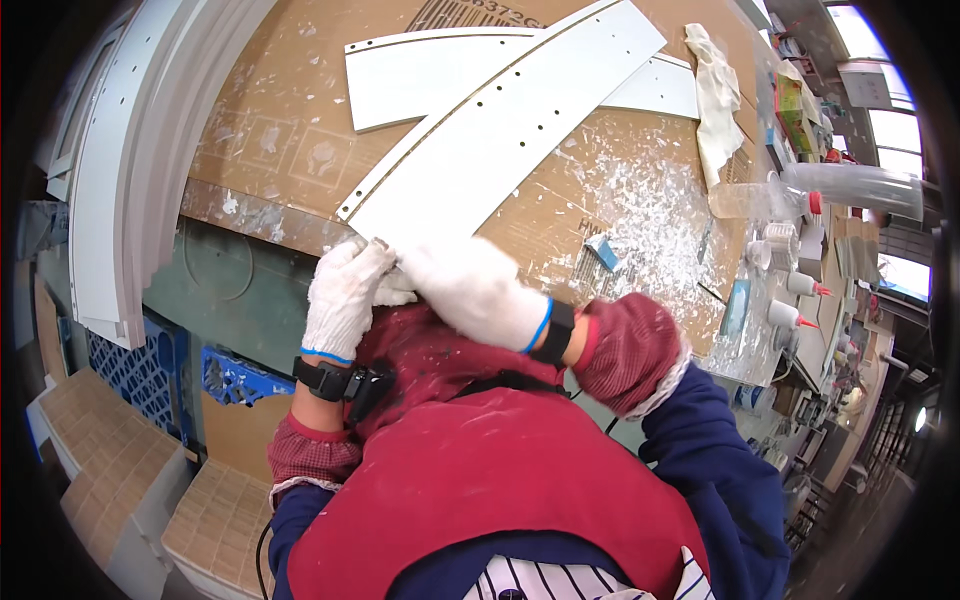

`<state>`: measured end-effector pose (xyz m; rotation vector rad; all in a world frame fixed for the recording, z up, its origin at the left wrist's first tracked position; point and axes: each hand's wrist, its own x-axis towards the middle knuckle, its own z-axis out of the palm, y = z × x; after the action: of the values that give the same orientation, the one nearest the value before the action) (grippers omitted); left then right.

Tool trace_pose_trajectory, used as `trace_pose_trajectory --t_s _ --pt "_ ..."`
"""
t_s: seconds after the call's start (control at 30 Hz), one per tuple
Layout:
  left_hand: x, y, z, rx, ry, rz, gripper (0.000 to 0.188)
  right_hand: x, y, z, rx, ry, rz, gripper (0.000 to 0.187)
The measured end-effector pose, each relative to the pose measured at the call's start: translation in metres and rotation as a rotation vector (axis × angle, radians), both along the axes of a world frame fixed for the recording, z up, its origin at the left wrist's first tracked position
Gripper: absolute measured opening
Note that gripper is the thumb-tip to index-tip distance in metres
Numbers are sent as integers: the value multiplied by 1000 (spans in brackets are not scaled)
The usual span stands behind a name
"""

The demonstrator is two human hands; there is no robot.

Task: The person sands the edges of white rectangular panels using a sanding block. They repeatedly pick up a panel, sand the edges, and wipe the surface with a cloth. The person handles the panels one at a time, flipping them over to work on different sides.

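A long white panel [490,125] with a groove and small dark holes lies slantwise on the cardboard-covered table, its near end at the front edge. Across that near end, my left hand [343,295], in a white knit glove, has its fingers closed at the corner. Beside it, my right hand [480,295], gloved the same way, is over the panel's end; its fingers are smeared by motion and partly hidden. Beneath the slanted panel rests a second white panel [410,80], crossing it.
More white panels [115,150] stand stacked at the left. White flakes cover the cardboard [570,160]. A small blue block [602,252], a pale rag [715,100], a clear plastic bottle [760,200] and red-tipped glue bottles [785,315] are to the right. Blue crates [140,365] stand below left.
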<state>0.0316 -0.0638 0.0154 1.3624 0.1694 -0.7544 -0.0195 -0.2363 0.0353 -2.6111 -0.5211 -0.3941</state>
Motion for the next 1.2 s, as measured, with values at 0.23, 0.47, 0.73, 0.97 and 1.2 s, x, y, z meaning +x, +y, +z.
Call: trace_pose_trajectory --t_s 0.23,0.47,0.73,0.97,1.2 --pt "-1 1 -1 -87 63 38 23 26 -93 6 -157 64 -351 22" --pt "5 -8 5 -79 245 202 35 -9 -2 -3 -508 119 -21 7" --pt "0 -8 5 31 89 41 31 49 -109 13 -128 255 9 18" --pt "-4 -15 11 76 61 107 27 117 -279 -6 -213 197 -588 22" --pt "-2 -8 -2 96 49 114 24 96 -368 -19 -381 254 -1141 27"
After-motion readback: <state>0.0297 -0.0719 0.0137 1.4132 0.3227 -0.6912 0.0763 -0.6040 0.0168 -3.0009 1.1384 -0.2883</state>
